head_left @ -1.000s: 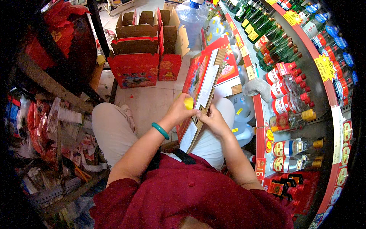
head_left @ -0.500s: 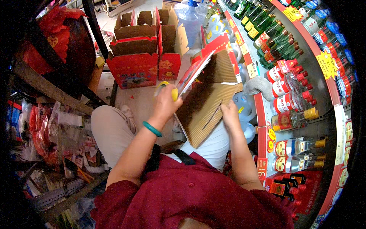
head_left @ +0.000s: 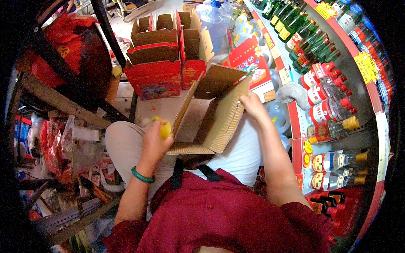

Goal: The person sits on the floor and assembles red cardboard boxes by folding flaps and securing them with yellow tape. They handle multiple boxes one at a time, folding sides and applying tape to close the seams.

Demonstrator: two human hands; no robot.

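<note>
A cardboard box (head_left: 230,122) stands opened out over my lap, its bare brown inside and corrugated flaps facing me. My right hand (head_left: 253,105) is closed on the upper edge of its right panel. In my left hand (head_left: 154,143), at the box's left near corner, is a yellow roll (head_left: 165,130) that looks like adhesive tape. The fingers wrap round the roll, and the thumb side is close to the box wall. A red printed panel (head_left: 251,61) rises behind the box's far right side; whether it belongs to this box I cannot tell.
Ahead on the floor stand several red open-topped cartons (head_left: 154,78). A shelf with rows of bottles (head_left: 320,111) runs along my right, a grey cloth item (head_left: 293,93) on its edge. A large clear water jug (head_left: 213,21) stands beyond. A dark metal frame (head_left: 63,99) and plastic-wrapped goods lie left.
The box has gone from folded nearly flat to opened out into a box shape. My left hand has moved down and left with the yellow roll; my right hand has risen slightly.
</note>
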